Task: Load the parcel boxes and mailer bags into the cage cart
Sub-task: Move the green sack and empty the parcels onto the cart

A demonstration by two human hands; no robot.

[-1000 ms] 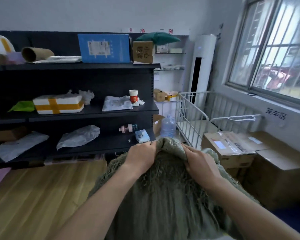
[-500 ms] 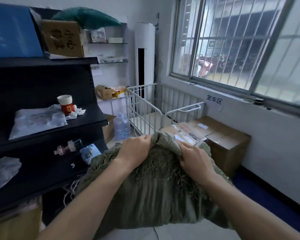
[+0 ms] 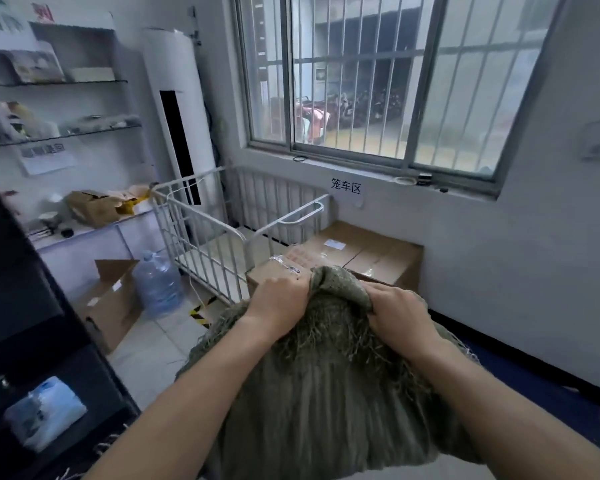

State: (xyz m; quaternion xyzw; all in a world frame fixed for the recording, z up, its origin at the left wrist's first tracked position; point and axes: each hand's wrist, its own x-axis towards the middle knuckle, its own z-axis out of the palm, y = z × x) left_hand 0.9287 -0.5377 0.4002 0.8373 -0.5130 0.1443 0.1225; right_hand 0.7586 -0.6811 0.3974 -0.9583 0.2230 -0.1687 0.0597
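The left hand (image 3: pixel 278 299) was clenched on the bunched top edge of a sack (image 3: pixel 326 393), fingers curled over and buried in the cloth; the right hand (image 3: pixel 399 317) gripped the same edge just beside it, knuckles up, thumb tucked out of sight; a hump of cloth rose between the two fists. The sack was coarse, olive-green woven stuff, ribbed along its length, with frayed fibres hanging loose below the hem; it bulged full and rounded under both forearms, held up in front of the person.

Its top stood just before a small brown cardboard box (image 3: pixel 274 271) wrapped in shiny clear tape; behind that lay a larger flat carton (image 3: pixel 371 251) with a white label, against the wall under the barred window (image 3: pixel 361 81). The cart (image 3: pixel 201 251), white wire bars with a rounded tube rim, stood left of the cartons, near the sack but apart from it; a tall white cylinder unit (image 3: pixel 181 116) rose behind it. A clear blue-tinted water jug (image 3: pixel 158 285) and an open carton (image 3: pixel 108 303) sat on the pale tiles; a dark shelf (image 3: pixel 32 306) edged the left.
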